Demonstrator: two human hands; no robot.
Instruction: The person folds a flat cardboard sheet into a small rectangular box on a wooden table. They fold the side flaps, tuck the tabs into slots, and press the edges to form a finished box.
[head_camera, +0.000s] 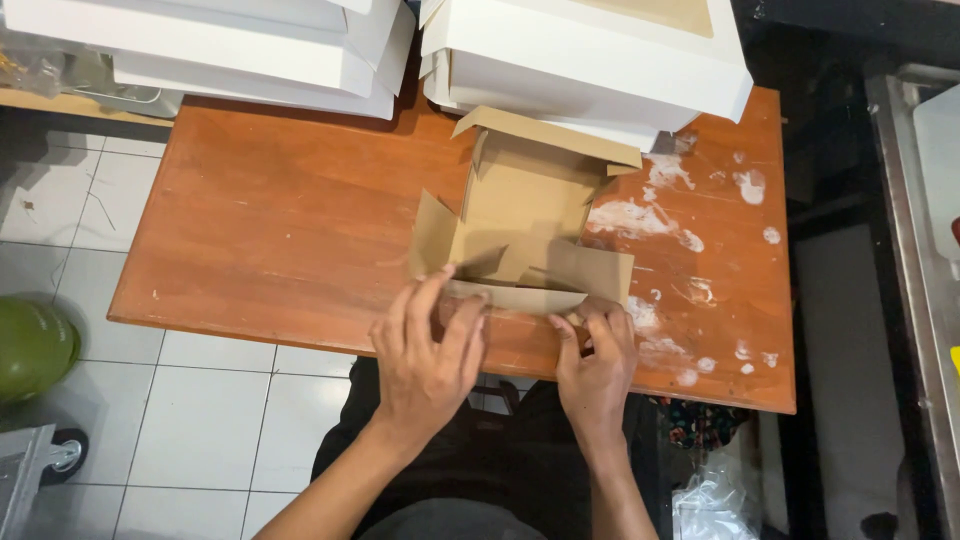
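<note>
Pressing down on the near flap of a half-folded brown cardboard box (525, 225), the left hand (425, 360) lies flat with its fingers (432, 300) spread and extended, the tips resting on the flap's near-left part rather than closed around anything. The right hand (597, 365) sits just beside it at the near-right corner of the box, fingers curled, pinching or pushing the flap edge there; whether it truly grips the card cannot be told. The box lies directly ahead of both sets of fingers, its long axis running away from the person toward the far side of the table. Both hands touch it; neither is clearly nearer. Its side flaps stand partly upright, the far lid flap tilts open, and nothing shows inside it.

The box rests on a reddish wooden table (280, 220) with white smears on its right part. At the far edge stand two stacks of white boxes (600, 70), the right one touching or nearly touching the brown box's lid. Below the table lie a white tiled floor (210, 420) and a green round object (35, 345) at the left.
</note>
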